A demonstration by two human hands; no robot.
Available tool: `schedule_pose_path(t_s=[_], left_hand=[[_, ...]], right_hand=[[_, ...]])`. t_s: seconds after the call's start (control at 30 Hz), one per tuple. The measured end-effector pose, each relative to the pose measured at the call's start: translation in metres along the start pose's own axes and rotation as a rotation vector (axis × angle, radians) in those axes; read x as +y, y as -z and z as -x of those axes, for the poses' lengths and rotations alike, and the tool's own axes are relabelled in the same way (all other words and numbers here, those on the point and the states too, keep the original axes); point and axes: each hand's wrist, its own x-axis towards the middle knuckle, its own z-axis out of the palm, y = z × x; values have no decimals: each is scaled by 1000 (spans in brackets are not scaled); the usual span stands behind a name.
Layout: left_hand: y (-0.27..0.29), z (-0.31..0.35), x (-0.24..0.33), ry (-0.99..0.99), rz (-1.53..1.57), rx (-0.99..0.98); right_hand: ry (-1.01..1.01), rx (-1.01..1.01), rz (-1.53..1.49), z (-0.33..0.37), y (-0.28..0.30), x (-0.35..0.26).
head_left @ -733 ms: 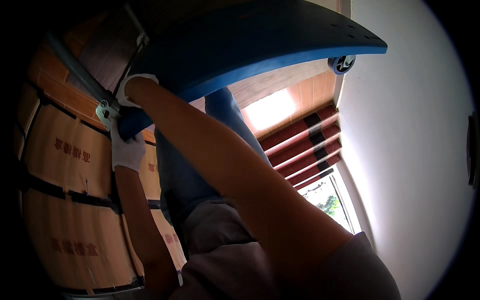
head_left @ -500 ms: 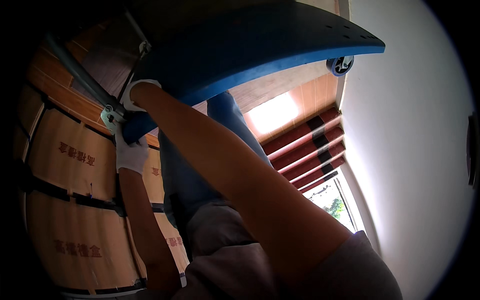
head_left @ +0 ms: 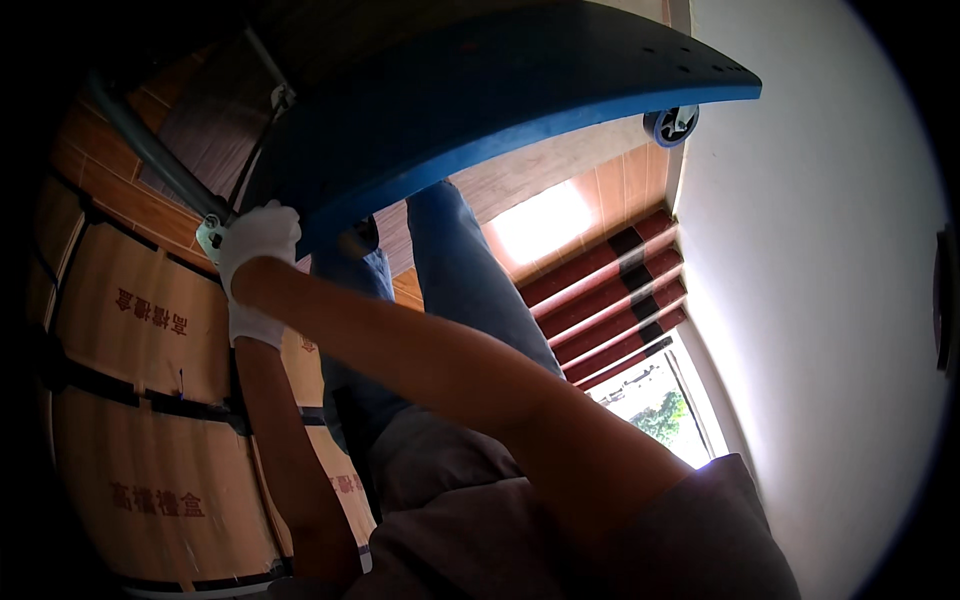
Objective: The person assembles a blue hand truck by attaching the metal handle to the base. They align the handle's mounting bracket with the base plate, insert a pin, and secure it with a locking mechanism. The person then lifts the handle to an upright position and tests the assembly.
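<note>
Stairwell behind; both gloved hands (head_left: 255,260) curl fingers around blue cart deck (head_left: 500,100) corner, gripping it.

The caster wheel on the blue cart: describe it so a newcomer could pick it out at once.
Start at the big blue platform deck arching across the top of the head view. Follow its lower edge to the right-hand corner, beside the white wall. The caster wheel hangs there, small, round, blue with a grey hub, well apart from the gloved hands at the opposite corner.
</note>
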Motion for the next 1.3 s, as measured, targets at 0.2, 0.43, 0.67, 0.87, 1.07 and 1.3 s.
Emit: schedule_pose_path(t_s=[0.2,0.43,0.67,0.87,1.07,1.3], left_hand=[[-3,22,-15,304,1139,-114],[-11,28,-19,281,1403,-5],[13,8,9,367,728,-94],[15,5,6,247,536,-63],[6,1,4,-145,-412,11],[-16,16,-24,-99,-70,100]], right_hand=[[372,-363,262,-95,13,24],[494,-340,399,-116,-4,34],[484,-345,390,-131,-17,40],[451,-365,390,-124,-5,38],[424,-424,432,-125,-1,33],[411,-418,403,-128,2,32]])
